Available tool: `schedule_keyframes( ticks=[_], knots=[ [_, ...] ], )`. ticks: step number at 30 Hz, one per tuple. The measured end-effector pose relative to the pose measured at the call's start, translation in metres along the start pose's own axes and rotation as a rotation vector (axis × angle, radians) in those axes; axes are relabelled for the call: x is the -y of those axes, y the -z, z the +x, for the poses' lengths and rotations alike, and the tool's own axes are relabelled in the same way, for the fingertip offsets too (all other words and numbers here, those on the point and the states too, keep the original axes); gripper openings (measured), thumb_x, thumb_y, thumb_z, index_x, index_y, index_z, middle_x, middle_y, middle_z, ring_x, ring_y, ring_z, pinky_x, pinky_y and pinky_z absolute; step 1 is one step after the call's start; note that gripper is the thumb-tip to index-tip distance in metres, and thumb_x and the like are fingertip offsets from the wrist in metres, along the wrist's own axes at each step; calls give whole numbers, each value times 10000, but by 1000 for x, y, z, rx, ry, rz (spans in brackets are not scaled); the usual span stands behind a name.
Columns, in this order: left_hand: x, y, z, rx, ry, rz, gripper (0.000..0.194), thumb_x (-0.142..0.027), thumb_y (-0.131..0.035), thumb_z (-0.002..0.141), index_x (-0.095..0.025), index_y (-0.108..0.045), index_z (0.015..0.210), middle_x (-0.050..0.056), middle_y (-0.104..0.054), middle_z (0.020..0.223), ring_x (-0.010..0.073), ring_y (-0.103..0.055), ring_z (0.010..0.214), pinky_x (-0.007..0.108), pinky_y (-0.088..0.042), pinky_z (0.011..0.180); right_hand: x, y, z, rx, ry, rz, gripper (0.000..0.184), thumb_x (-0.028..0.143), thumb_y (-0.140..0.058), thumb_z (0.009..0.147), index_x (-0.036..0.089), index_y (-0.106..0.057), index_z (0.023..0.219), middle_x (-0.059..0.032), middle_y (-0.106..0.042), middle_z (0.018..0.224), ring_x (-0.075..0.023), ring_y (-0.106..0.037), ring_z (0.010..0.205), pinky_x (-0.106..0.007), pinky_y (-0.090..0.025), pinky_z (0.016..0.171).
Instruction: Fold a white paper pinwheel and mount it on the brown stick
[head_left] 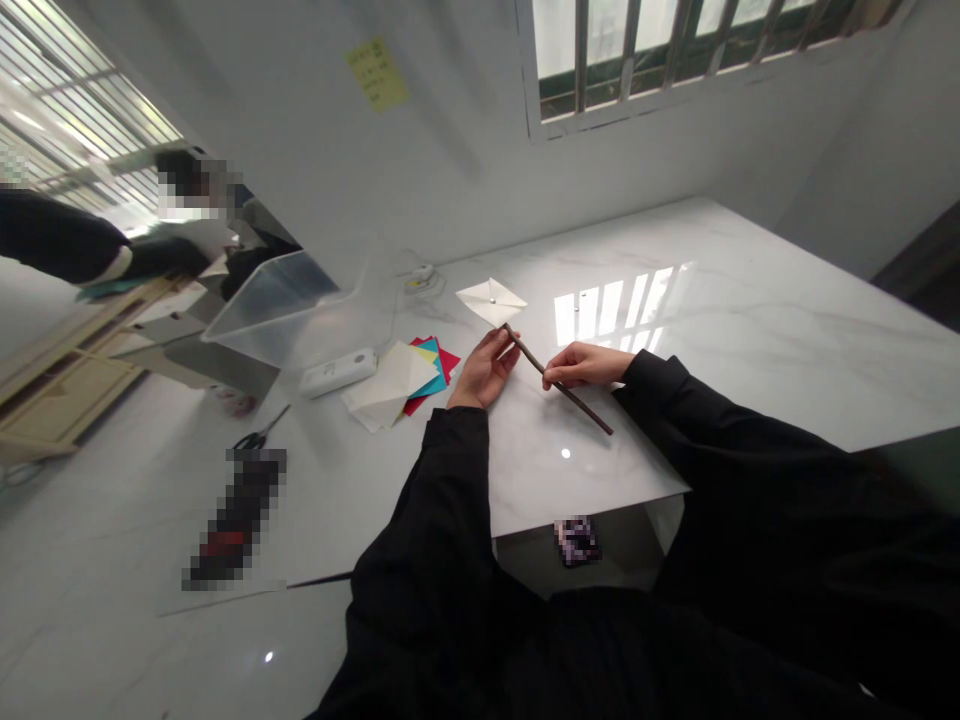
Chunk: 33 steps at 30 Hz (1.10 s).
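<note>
My right hand [589,364] grips a thin brown stick [583,407] near its middle, the fingers curled round it. The stick slants from upper left to lower right above the white marble-patterned table. At its upper end sits a cream-white folded paper pinwheel [480,296] with a small round pin head at its centre. My left hand [484,370] is closed round the stick's upper end, just under the pinwheel, palm partly turned up. Its fingers partly hide where paper and stick meet.
Cream, yellow, blue and red paper sheets [386,390] lie left of my left hand, beside a white glue gun-like or elongated device [339,373]. Scissors [259,432] and a clear plastic bin [277,300] are further left. Another person's dark sleeve [60,235] shows at far left.
</note>
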<state>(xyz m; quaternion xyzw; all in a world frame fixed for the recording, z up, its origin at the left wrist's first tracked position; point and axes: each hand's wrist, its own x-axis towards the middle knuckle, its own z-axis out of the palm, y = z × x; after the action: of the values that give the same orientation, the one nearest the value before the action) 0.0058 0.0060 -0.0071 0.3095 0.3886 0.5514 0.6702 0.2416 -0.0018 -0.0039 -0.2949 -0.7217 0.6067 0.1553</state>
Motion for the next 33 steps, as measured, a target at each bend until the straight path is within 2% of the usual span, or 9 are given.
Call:
schedule_keyframes(
  ticks=[6, 12, 15, 23, 28, 33],
  knots=[
    [-7, 4, 5, -149, -51, -117, 70, -230, -758, 942, -231, -734, 1007, 37, -755, 1044, 136, -706, 1027, 220, -581, 858, 0, 3, -2, 74, 5, 8, 441, 567, -749, 899, 138, -805, 985, 43, -488, 608, -110, -390, 582, -282, -262, 580],
    [-6, 8, 5, -54, -145, -31, 278, -305, -879, 853, -305, -768, 1108, 5, -757, 1106, 135, -700, 1057, 204, -580, 857, 4, 4, -4, 103, -5, 16, 433, 558, -779, 884, 136, -812, 977, 40, -513, 607, -110, -412, 589, -276, -296, 588],
    [-5, 10, 6, -41, -147, -67, 345, -313, -894, 840, -305, -774, 1164, 20, -762, 1114, 145, -707, 1024, 208, -590, 835, 4, 5, -5, 143, 9, 9, 454, 565, -776, 896, 125, -813, 997, 43, -513, 603, -108, -416, 589, -276, -303, 598],
    [-6, 7, 4, -121, -92, -234, 309, -233, -833, 888, -288, -776, 1187, 26, -778, 1132, 112, -722, 893, 173, -592, 779, -3, 8, -2, 274, 34, -16, 538, 612, -738, 942, 95, -799, 1074, 43, -530, 607, -98, -430, 590, -270, -296, 594],
    [-7, 5, 3, -110, -98, -262, 328, -161, -820, 886, -274, -778, 1191, 24, -788, 1155, 108, -735, 883, 178, -594, 771, -6, 8, -1, 279, 52, -22, 508, 593, -726, 962, 104, -803, 1076, 38, -535, 610, -99, -434, 585, -271, -289, 584],
    [-8, 3, 1, -139, -93, -245, 299, -164, -835, 877, -256, -790, 1158, 35, -789, 1160, 127, -749, 953, 178, -581, 775, -5, 7, -2, 247, 30, -19, 485, 582, -765, 929, 120, -818, 1068, 26, -553, 626, -101, -439, 589, -268, -282, 566]
  ],
)
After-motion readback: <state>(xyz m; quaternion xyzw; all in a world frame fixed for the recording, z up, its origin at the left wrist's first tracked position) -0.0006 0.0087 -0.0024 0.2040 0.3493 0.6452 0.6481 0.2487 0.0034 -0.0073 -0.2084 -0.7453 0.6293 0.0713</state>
